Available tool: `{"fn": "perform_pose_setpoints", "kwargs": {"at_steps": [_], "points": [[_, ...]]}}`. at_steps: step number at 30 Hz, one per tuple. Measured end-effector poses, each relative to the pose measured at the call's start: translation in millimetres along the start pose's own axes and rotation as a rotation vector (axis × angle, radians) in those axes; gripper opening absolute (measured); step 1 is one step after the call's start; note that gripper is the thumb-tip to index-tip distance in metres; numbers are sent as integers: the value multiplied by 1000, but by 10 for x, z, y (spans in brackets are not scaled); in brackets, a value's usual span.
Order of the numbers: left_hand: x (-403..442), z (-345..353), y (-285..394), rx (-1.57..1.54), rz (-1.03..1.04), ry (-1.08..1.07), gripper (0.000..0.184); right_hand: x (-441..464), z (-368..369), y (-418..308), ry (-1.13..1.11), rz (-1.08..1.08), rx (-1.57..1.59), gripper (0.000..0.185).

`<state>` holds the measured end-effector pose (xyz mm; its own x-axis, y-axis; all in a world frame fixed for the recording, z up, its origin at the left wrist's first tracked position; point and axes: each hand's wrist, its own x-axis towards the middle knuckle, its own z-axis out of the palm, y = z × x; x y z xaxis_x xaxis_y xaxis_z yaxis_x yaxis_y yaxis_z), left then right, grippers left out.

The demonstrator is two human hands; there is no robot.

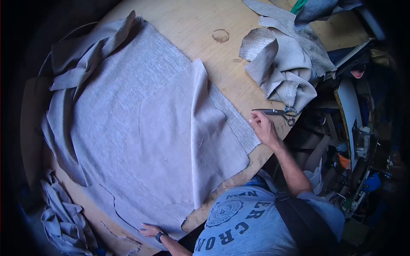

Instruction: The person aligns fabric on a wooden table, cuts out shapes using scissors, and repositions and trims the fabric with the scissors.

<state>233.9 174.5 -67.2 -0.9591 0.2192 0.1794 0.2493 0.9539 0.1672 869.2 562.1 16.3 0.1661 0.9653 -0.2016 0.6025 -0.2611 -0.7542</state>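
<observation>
A large piece of grey woven fabric (pixel 106 111) lies spread over the wooden table, with a smoother panel (pixel 166 128) of similar cloth on top, folded up in a ridge. My left hand (pixel 149 230) rests flat with fingers stretched on the fabric's lower edge, beside a dark curved line. At the right corner of the fabric, my right hand (pixel 262 128) has its fingers bent together at the cloth's edge; whether cloth is between them is hidden. Just above those fingers lie black-handled scissors (pixel 273 112), apart from the grip as far as I can see.
Crumpled fabric pieces (pixel 286 64) lie at the table's upper right. More bunched cloth (pixel 64 217) hangs at the lower left. The plywood table (pixel 205 21) has a ring stain. Beyond its right edge stand cluttered machine parts (pixel 363 141).
</observation>
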Motion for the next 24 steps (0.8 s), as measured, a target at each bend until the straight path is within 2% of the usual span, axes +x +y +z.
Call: {"fn": "perform_pose_setpoints", "kwargs": {"at_steps": [1, 2, 4, 5, 6, 7, 8, 9, 10, 11, 13, 16, 18, 19, 20, 21, 23, 24], "points": [[-171, -45, -363, 132, -229, -24, 73, -118, 7, 49, -15, -16, 6, 30], [-278, -84, -575, 136, -250, -13, 73, -260, 17, 78, -1, -26, -142, 35], [-350, -146, -837, 97, -45, -23, 76, -476, 88, 113, 24, -85, -337, 41], [-398, -272, -656, 140, -63, -24, 70, -443, 145, 166, 0, -61, -319, 37], [-426, -360, -512, 166, -112, -5, 57, -351, 187, 218, -34, -41, -304, 33], [-340, -394, -632, 112, -120, -35, 41, -205, 195, 221, -172, -13, -344, 29], [-199, -166, -963, 84, -8, 28, 29, -191, 222, 211, -116, -57, -326, 30], [-216, -287, -852, 123, 5, 29, 24, -194, 202, 216, -151, -75, -351, 26], [-172, -168, -973, 124, 32, 76, 22, -249, 180, 251, -134, -185, -304, 26], [-200, -266, -872, 105, -31, 13, 23, -172, 183, 463, -198, -165, -403, 27], [-249, -425, -850, 182, -81, -28, 25, -312, 117, 512, -175, -234, -377, 29], [-409, -521, -897, 193, 0, -48, 26, -483, -75, 560, -172, -181, -462, 29], [-373, -421, -1118, 55, 2, -51, 25, -633, -94, 631, -147, -111, -428, 27], [-369, -394, -1172, 54, 20, -53, 26, -762, -119, 654, -49, -192, -391, 24], [-480, -578, -920, 32, -61, -74, 28, -917, -162, 566, 70, -339, -391, 21], [-629, -718, -683, -42, -14, -1, 27, -1069, -217, 447, 94, -338, -382, 19], [-784, -720, -339, -152, 125, 10, 31, -1354, -208, 335, -4, -215, -267, 19], [-858, -633, -141, -223, 235, -43, 32, -1485, -173, 273, -100, -121, -246, 26]]}}
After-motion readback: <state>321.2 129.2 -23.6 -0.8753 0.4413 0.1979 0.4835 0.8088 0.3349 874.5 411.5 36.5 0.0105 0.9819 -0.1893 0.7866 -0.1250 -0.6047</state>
